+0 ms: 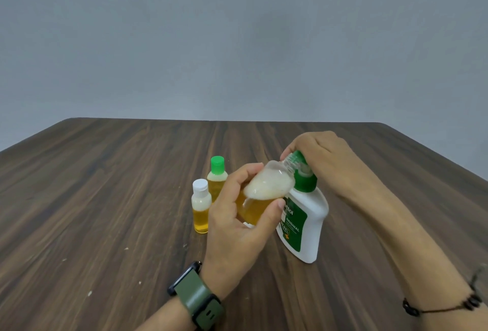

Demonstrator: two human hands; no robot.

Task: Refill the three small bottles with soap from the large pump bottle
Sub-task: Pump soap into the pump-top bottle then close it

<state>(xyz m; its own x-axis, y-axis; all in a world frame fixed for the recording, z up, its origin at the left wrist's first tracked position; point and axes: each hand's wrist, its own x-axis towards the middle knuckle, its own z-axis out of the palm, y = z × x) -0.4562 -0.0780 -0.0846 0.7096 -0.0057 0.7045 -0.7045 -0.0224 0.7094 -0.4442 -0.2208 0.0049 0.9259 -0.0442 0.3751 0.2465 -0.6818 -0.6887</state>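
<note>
Now, furthest left on the table [105,198] stands the white-capped bottle [201,206], capped, amber soap reaching about halfway up its body with pale foam above that. Just behind it to the right is the green-capped bottle [217,177], also closed and holding soap, though my hand hides its lower part. Both look done to me, so I judge this to be the third and last fill. My left hand [237,214], watch [198,301] on the wrist, grips the open bottle [266,193] with fingers and thumb curled round its body, tilting it so the threaded neck leans up to the right under the spout of the pump bottle [303,219]. It holds amber soap low down and thick white foam above. Something small and white peeks out below my left hand; possibly its cap, but I cannot tell. My right hand [324,161] is closed over the green pump head, pressing down, while the big bottle stands on the table just right of the small one. Foam makes the true level hard to read, so next I should pump slowly, keep the neck right under the spout, and stop before it spills over, then find the cap and screw it on.
</note>
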